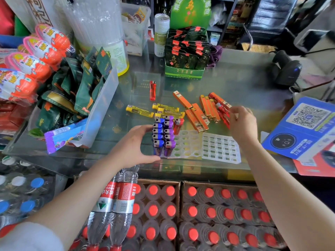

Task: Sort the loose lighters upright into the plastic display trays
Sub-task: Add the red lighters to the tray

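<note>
My left hand (135, 147) cups the left edge of the round-holed tray (188, 145), fingers curled against the upright blue lighters (157, 136); purple lighters (169, 134) and one red lighter (178, 125) stand beside them; the square-holed tray (220, 148) lies right; my right hand (242, 122) pinches a loose red lighter (224, 118) among the orange lighters (201, 113); yellow lighters (163, 110) lie farther.

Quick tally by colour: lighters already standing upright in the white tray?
Blue translucent plastic lighters: 5
Purple translucent plastic lighters: 5
Red translucent plastic lighter: 1
Total: 11 upright in the white plastic round-socket tray. The loose yellow, orange and red ones lying on the counter are not counted.
</note>
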`<state>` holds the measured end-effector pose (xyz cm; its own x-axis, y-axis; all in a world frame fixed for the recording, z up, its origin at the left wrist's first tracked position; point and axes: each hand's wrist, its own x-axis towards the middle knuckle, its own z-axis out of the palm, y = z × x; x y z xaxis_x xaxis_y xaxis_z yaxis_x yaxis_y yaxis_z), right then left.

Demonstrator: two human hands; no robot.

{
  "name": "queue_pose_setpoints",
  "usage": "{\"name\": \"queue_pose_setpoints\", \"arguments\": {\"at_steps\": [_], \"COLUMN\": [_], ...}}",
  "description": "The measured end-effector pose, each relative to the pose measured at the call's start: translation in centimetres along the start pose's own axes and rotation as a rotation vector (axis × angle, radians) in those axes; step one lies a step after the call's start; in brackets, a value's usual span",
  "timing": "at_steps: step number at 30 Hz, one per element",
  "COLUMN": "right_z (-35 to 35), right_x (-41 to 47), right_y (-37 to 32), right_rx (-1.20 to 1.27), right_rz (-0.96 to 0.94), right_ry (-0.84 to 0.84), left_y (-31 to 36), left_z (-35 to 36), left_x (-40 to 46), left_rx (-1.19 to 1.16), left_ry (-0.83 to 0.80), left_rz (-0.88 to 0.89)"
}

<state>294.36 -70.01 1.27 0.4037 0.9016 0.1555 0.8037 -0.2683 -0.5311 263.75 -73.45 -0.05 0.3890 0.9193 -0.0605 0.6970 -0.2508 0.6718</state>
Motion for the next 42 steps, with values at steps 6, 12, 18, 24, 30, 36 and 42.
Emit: {"name": "queue_pose_setpoints", "arguments": {"at_steps": [6, 12, 18, 24, 30, 36, 42], "right_z": [0.5, 0.4, -0.5, 0.4, 1.7, 2.3, 3.0], "right_x": [2.3, 3.1, -0.7, -5.1, -6.3, -6.8, -7.5], "right_y": [0.2, -0.3, -2.7, -5.6, -5.9, -6.2, -7.4], "right_rx": [-0.073, -0.085, 0.231, 0.391, 0.491, 0.4, 0.113], "right_rz": [-0.04, 0.035, -0.158, -0.408, -0.343, -0.373, -0.428], "right_ry": [-0.125, -0.212, -0.173, -0.516, -0.481, -0.396, -0.24], "left_y": [0.4, 0.6, 1.5, 1.2, 0.8, 0.5, 0.6], "left_z": [0.0, -0.1, -0.5, -0.4, -0.1, -0.1, -0.1], "left_x": [-0.1, -0.1, -0.3, -0.4, -0.4, -0.3, -0.4], "left_rx": [0.037, 0.03, 0.023, -0.004, -0.013, -0.025, -0.034], "left_ry": [-0.004, -0.011, 0.0, 0.002, 0.021, 0.024, 0.024], "left_rz": [-0.024, -0.061, -0.045, -0.055, -0.037, -0.025, -0.007]}}
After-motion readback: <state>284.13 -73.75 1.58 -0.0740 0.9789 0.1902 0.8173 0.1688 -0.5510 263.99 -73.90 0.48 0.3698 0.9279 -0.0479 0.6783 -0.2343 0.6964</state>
